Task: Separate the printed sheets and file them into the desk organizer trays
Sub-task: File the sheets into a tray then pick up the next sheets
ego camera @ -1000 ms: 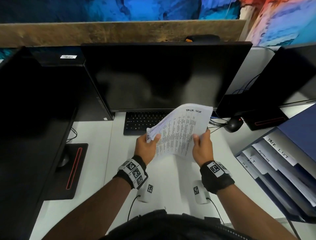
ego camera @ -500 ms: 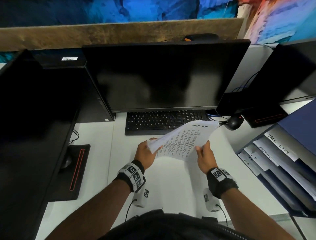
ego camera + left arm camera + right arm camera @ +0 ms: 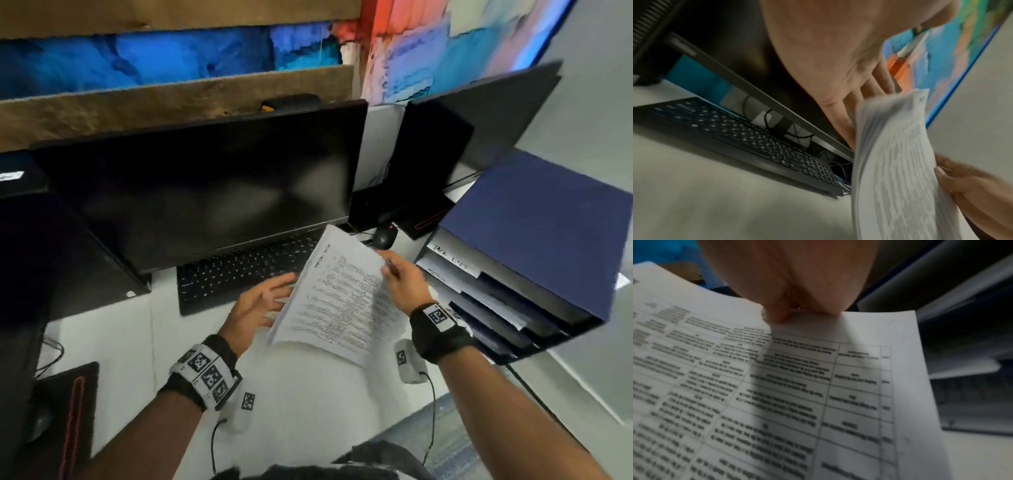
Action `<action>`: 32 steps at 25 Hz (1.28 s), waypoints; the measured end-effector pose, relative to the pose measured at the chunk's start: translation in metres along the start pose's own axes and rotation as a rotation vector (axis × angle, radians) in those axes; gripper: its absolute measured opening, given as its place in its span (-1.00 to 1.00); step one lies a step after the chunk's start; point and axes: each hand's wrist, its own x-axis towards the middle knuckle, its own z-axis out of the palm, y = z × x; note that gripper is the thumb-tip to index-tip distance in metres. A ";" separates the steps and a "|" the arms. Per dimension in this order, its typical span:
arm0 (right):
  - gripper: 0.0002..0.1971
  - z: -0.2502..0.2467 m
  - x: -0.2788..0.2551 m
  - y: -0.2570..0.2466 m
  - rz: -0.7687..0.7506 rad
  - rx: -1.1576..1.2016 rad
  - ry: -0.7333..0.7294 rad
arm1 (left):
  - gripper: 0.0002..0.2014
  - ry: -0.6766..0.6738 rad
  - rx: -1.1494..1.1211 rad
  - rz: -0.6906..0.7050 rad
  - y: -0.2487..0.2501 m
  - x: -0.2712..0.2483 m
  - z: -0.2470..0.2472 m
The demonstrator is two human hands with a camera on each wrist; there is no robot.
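Note:
A stack of printed sheets (image 3: 339, 294) with table text hangs over the white desk (image 3: 308, 394), in front of the keyboard. My right hand (image 3: 399, 277) pinches the stack's right edge, thumb on the top page (image 3: 818, 386). My left hand (image 3: 263, 301) is spread with straight fingers at the stack's left edge; its fingers (image 3: 865, 91) lie behind the sheets (image 3: 896, 162), and contact is unclear. The blue desk organizer (image 3: 534, 233) stands at the right, its stacked trays holding papers; the top label reads "TASK LIST" (image 3: 450, 258).
A black monitor (image 3: 205, 192) and keyboard (image 3: 246, 270) sit straight ahead. A mouse (image 3: 385, 236) lies between the keyboard and the organizer. A second dark monitor (image 3: 479, 116) stands behind the organizer, and another dark screen (image 3: 30, 274) fills the left side.
My left hand has let go of the stack and opened. The right hand has carried the sheets right, toward the organizer, and turned them. The head view has swung right.

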 end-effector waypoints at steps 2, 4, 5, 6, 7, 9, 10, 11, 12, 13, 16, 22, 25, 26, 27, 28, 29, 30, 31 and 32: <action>-0.63 -0.016 -0.005 0.004 -0.070 -0.109 -0.013 | -0.52 -0.099 0.030 -0.059 0.005 0.009 0.020; -0.61 -0.028 -0.013 0.005 -0.131 -0.192 -0.041 | -0.69 -0.070 0.168 -0.010 0.002 0.021 0.040; -0.61 -0.034 -0.016 0.002 -0.162 -0.216 -0.051 | -0.75 -0.024 0.246 0.025 0.002 0.027 0.049; -0.60 -0.040 -0.019 0.001 -0.182 -0.244 -0.047 | -0.78 0.017 0.317 0.048 0.003 0.033 0.059; -0.60 -0.047 -0.023 -0.002 -0.192 -0.276 -0.030 | -0.77 0.058 0.376 0.064 0.006 0.037 0.070; -0.65 -0.060 -0.030 -0.002 -0.187 -0.345 0.028 | -0.75 0.141 0.419 0.077 0.013 0.041 0.086; -0.71 -0.068 -0.035 -0.001 -0.172 -0.381 0.075 | -0.74 0.158 0.396 0.072 0.015 0.042 0.093; -0.75 -0.076 -0.041 0.003 -0.142 -0.400 0.130 | -0.74 0.174 0.357 0.066 0.017 0.042 0.099; -0.73 -0.082 -0.048 0.008 -0.102 -0.399 0.188 | -0.74 0.191 0.309 0.065 0.018 0.043 0.103; -0.66 -0.087 -0.055 0.015 -0.050 -0.387 0.236 | -0.74 0.209 0.274 0.059 0.018 0.044 0.107; -0.41 -0.104 -0.081 0.035 0.096 -0.380 0.341 | -0.74 0.232 0.185 0.001 0.013 0.048 0.119; -0.49 -0.127 -0.115 0.059 0.350 -0.023 0.361 | -0.77 0.298 0.073 -0.169 -0.002 0.058 0.138; -0.66 -0.139 -0.120 0.069 0.352 -0.042 0.333 | -0.75 0.321 -0.003 -0.235 -0.002 0.058 0.153; -0.68 -0.143 -0.122 0.071 0.385 -0.038 0.285 | -0.75 0.333 -0.026 -0.261 -0.001 0.057 0.158; -0.69 -0.147 -0.123 0.073 0.417 -0.024 0.232 | -0.76 0.343 -0.048 -0.284 -0.002 0.056 0.161; -0.71 -0.151 -0.124 0.075 0.436 0.001 0.201 | -0.77 0.353 -0.065 -0.308 -0.003 0.054 0.165; -0.72 -0.156 -0.124 0.078 0.448 0.044 0.209 | -0.77 0.363 -0.079 -0.330 -0.005 0.053 0.166; -0.71 -0.160 -0.123 0.081 0.463 0.113 0.249 | -0.77 0.372 -0.090 -0.349 -0.006 0.051 0.168; -0.70 -0.165 -0.123 0.082 0.489 0.203 0.307 | -0.77 0.389 -0.103 -0.368 -0.006 0.049 0.171; -0.69 -0.169 -0.123 0.083 0.527 0.329 0.369 | -0.77 0.418 -0.116 -0.384 -0.006 0.047 0.174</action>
